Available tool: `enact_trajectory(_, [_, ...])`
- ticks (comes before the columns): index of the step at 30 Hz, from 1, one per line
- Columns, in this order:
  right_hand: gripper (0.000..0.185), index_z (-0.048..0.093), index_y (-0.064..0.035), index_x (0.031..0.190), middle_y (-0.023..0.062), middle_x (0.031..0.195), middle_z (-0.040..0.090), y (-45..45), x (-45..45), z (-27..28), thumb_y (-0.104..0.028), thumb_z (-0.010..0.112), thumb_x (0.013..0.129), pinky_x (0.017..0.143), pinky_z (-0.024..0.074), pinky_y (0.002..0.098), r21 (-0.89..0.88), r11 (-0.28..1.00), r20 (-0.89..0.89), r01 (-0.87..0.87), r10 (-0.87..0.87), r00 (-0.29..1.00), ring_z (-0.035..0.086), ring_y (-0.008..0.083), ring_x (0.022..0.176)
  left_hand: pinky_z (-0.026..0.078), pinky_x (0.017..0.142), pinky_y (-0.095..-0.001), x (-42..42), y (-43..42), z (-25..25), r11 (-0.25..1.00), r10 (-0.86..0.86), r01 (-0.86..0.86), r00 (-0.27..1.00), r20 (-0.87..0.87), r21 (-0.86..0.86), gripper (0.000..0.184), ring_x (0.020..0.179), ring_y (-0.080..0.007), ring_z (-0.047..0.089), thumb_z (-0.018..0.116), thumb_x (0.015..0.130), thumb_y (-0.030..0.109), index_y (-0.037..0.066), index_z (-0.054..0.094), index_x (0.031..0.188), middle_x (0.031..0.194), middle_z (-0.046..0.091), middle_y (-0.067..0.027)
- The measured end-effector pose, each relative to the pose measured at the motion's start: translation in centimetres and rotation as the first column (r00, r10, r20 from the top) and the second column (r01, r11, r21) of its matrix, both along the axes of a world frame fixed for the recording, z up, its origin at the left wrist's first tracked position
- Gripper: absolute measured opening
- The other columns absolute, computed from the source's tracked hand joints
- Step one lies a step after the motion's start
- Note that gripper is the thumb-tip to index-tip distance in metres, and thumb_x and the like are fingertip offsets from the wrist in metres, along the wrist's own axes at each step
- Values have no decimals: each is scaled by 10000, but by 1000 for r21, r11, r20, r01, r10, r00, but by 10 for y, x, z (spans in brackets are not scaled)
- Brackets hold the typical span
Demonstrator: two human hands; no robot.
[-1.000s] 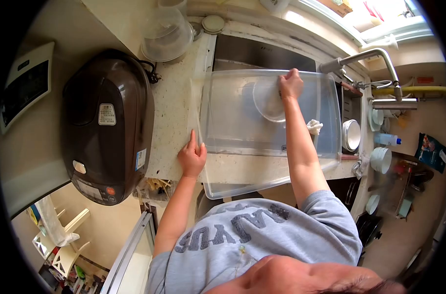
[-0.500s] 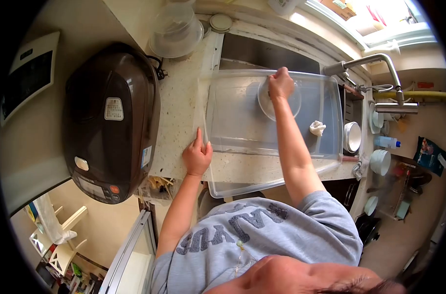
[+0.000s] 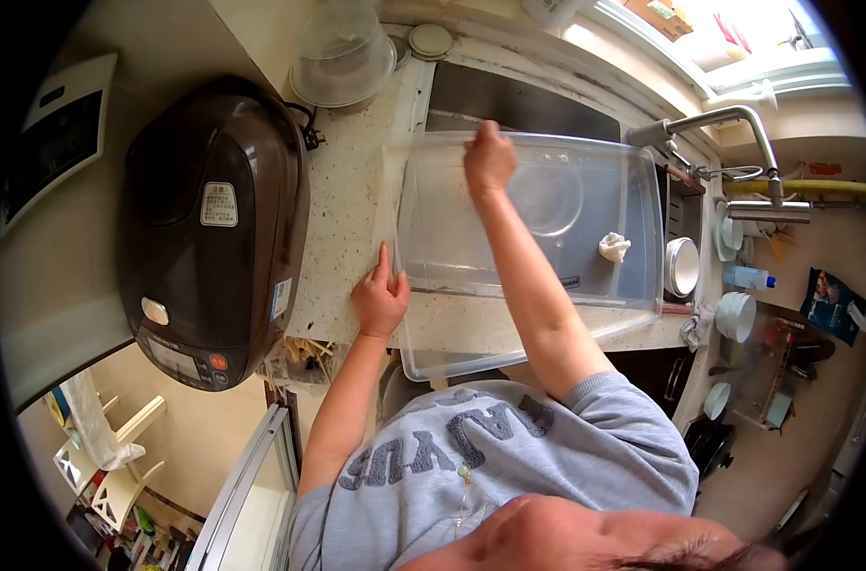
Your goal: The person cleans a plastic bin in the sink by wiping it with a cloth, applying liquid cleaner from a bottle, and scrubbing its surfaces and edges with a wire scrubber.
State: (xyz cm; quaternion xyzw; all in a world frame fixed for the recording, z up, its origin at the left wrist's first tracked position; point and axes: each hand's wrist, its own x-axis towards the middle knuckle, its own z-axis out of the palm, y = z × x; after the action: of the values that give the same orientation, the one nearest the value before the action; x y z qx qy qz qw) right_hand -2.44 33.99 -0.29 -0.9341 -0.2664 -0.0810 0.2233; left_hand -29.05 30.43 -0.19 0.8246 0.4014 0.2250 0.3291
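A large clear plastic lid or shallow tray (image 3: 452,249) lies across the sink and the counter's front edge. My left hand (image 3: 380,303) rests at its left rim, index finger stretched out, thumb apart, the other fingers curled. Over the far left part of the plastic is my right hand (image 3: 491,160), closed; whatever is in its fingers, if anything, is hidden. To the right of this hand a round clear shape (image 3: 558,202) shows in the plastic, partly behind my forearm. A crumpled white wad (image 3: 615,247) sits toward the right end.
A dark brown rice cooker (image 3: 214,238) stands left on the counter (image 3: 342,205). Clear round containers (image 3: 342,62) are stacked at the back. The faucet (image 3: 737,114) juts in at right, near a white round bowl (image 3: 681,266). Several bowls (image 3: 735,316) stand farther right.
My right hand has moved left across the plastic, away from the round shape, which shows more fully now. My left hand has stayed at the left rim.
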Motion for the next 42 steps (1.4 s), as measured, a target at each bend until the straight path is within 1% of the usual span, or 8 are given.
enact_trajectory(3, [150,529,-113,771,138,661,588,-5,3,12,-137,666,716,572,471,461,5,993,-70,-115,115,991,601,356,677,434,468,-335,-1,1,-1,1000,-11,11,999,-37,10,555,470,-213,516,620,729,152,3,485,1246,525,501,-49])
enact_trajectory(7, [171,536,-117,766,116,664,600,-45,50,16,-149,689,695,558,470,444,45,997,-186,61,-52,981,611,331,669,436,468,-332,1,1,-3,999,1,-2,999,-40,-45,550,468,-214,517,620,730,154,5,491,1244,525,503,-49])
enact_trajectory(9, [124,537,-113,764,130,664,589,-30,37,6,-116,650,713,561,469,451,29,990,-36,140,-139,990,599,344,655,436,465,-331,0,0,-2,1000,-1,2,999,-44,29,545,465,-214,517,621,729,157,3,498,1238,519,501,-49])
enact_trajectory(16, [126,533,-119,773,156,669,573,-5,3,3,-135,642,712,582,466,463,85,993,-84,-85,92,992,579,375,657,433,460,-336,-3,-1,-3,1000,4,-5,998,-67,-22,538,468,-219,518,620,730,158,8,505,1233,531,507,-49])
enact_trajectory(23, [81,551,-132,737,99,644,614,-52,62,18,-141,627,711,551,476,426,-19,963,-47,268,-269,962,613,315,628,440,472,-340,0,0,-1,1000,10,-10,999,-40,3,543,481,-217,525,621,729,162,2,503,1234,537,511,-52])
enact_trajectory(32, [61,540,-88,778,174,665,556,46,-71,9,-105,580,735,555,468,461,93,979,-74,-184,191,979,582,365,651,432,472,-328,2,2,0,1000,10,-11,998,-61,-2,529,467,-210,507,625,729,147,2,514,1226,528,497,-52])
enact_trajectory(37, [137,527,-136,772,81,614,570,-23,11,15,-208,642,746,521,447,448,44,997,-196,62,-52,979,583,306,627,452,491,-338,-1,2,1,998,10,-14,998,-56,-61,545,508,-216,547,618,730,173,10,505,1238,575,541,-58])
enact_trajectory(42, [78,530,-141,761,146,691,562,30,-46,-10,-172,601,760,561,448,466,71,997,-22,16,-15,1000,577,368,657,464,507,-337,0,0,2,998,-3,-3,995,-103,-64,550,529,-215,563,616,738,181,14,495,1248,586,554,-61])
